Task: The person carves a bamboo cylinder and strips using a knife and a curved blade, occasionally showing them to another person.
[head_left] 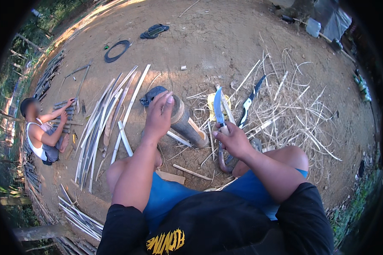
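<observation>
My left hand (159,112) is at the upper end of a thick grey bamboo section (187,123), gripping its side near the rim. The section stands between my legs, leaning in this view, with a pale split patch low on its side. In my right hand (234,140) is a knife (219,106) with a curved blade, pointing up and away from me. My fingers wrap round its pale handle. The blade is apart from the bamboo. Just right of the knife, a dark saw with a white-and-black grip (246,106) lies among shavings.
Long split strips (106,123) lie to the left, and tangled shavings (285,110) spread on the right. A person (42,131) sits at far left with tools. A coiled hose (117,51) and dark sandals (154,31) lie farther off. A dark cloth (151,95) lies behind my left hand.
</observation>
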### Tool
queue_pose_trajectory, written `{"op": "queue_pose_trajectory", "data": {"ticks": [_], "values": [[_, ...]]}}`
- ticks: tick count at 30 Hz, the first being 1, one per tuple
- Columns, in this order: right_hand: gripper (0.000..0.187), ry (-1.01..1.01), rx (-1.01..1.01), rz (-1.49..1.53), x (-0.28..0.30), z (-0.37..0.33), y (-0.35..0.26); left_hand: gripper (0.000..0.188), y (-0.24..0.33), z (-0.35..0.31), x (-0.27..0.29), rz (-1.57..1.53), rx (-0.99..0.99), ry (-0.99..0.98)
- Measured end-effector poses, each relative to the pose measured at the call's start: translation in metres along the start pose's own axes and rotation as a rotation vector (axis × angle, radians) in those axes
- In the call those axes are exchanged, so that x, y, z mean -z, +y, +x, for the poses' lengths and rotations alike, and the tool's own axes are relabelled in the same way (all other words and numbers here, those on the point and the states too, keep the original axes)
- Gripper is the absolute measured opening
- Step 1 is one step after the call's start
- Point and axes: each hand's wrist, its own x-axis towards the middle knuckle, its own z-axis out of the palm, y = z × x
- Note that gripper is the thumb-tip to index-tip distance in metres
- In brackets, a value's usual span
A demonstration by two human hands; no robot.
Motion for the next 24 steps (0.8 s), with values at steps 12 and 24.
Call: {"op": "queue_pose_trajectory", "data": {"ticks": [12,24], "values": [[0.043,-0.051,-0.002,-0.032,0.006,-0.005,-0.002,0.051,-0.015,-0.002,0.008,-0.185,0.042,0.046],[0.042,-0.045,0.036,-0.118,0.007,-0.007,0.004,0.051,-0.011,-0.003,0.007,-0.168,0.040,0.037]]}}
